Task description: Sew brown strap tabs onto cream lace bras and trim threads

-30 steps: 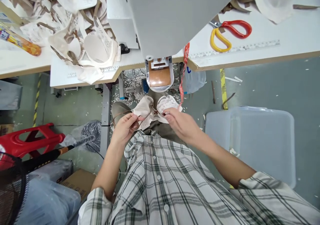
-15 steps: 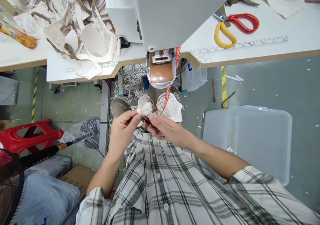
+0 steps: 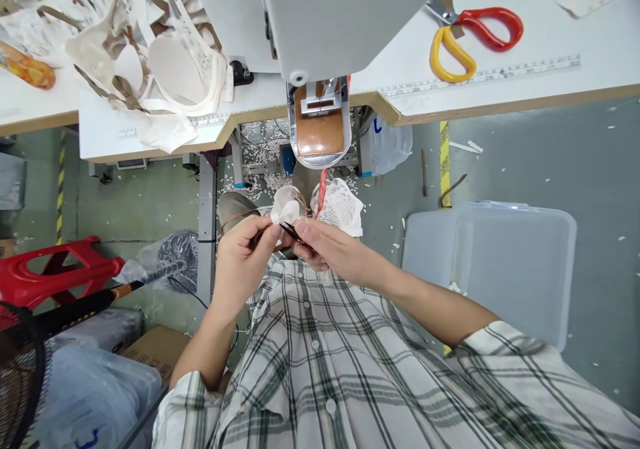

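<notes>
My left hand (image 3: 244,257) and my right hand (image 3: 327,249) meet close to my chest, both pinched on a cream lace bra piece (image 3: 340,206) with two small cups. A dark brown strap (image 3: 295,234) runs between my fingertips. A red ribbon (image 3: 321,190) hangs down over the lace cup from the machine above. The grey sewing machine head (image 3: 340,16) and its brown-faced arm end (image 3: 319,126) stand just beyond my hands.
A heap of cream bra pieces (image 3: 150,56) lies on the white table (image 3: 500,96) at left. Red-and-yellow scissors (image 3: 470,32) lie at right. A clear plastic bin (image 3: 500,269) sits on the floor at right, a red stool (image 3: 55,279) at left.
Both hands drew the piece closer to my chest and came together. My right hand shifted from the lace cup to the dark strap at the middle.
</notes>
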{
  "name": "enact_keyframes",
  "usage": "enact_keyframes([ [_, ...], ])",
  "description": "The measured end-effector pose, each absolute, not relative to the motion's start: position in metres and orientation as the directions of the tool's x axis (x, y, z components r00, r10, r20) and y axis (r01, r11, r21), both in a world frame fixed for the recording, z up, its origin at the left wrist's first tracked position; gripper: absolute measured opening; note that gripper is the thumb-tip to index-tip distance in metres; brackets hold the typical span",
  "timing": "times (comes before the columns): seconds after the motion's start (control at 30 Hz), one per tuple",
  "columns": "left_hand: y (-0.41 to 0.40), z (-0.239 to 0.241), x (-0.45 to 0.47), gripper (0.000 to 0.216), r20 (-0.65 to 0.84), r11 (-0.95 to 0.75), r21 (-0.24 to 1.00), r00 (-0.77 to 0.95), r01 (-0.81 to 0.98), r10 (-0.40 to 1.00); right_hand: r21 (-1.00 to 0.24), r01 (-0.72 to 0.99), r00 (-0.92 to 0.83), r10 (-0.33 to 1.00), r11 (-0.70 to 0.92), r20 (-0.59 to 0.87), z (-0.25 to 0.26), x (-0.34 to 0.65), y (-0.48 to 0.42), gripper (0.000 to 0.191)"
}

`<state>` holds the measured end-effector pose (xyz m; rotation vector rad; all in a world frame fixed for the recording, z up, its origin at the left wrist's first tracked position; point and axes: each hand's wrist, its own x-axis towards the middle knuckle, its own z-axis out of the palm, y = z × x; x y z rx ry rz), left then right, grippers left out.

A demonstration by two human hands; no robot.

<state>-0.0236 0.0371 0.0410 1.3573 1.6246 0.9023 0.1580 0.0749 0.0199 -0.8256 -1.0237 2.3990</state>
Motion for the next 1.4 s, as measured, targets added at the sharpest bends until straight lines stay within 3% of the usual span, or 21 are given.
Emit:
enact_keyframes([
  [0.2,0.04,0.046,-0.026,0.017,-0.035,0.018,0.816,0.017,0.578,0.999,-0.74,-0.12,-0.735,0.56,-0.662,-0.383,0.019,0.157,0.076,0.044],
  [0.53,0.045,0.039,-0.033,0.021,-0.238,0.156,0.833,0.089,0.531,0.967,-0.677,-0.129,-0.74,0.525,-0.725,-0.42,0.008,0.156,0.072,0.045],
  [0.93,0.048,0.039,-0.035,0.023,-0.187,0.021,0.768,0.193,0.64,0.963,-0.643,-0.115,-0.722,0.508,-0.757,-0.469,-0.003,0.152,0.072,0.043],
  [1.1,0.046,0.034,-0.039,0.023,-0.257,0.109,0.802,0.174,0.588,0.951,-0.605,-0.139,-0.744,0.486,-0.784,-0.459,-0.006,0.153,0.07,0.046],
  [1.27,0.036,0.025,-0.039,0.019,-0.337,0.29,0.892,0.084,0.347,0.938,-0.582,-0.166,-0.765,0.476,-0.796,-0.433,-0.005,0.154,0.069,0.048],
  [1.4,0.028,0.021,-0.029,0.011,-0.284,0.286,0.928,-0.042,0.241,0.958,-0.566,-0.196,-0.754,0.493,-0.8,-0.435,-0.005,0.152,0.065,0.045],
])
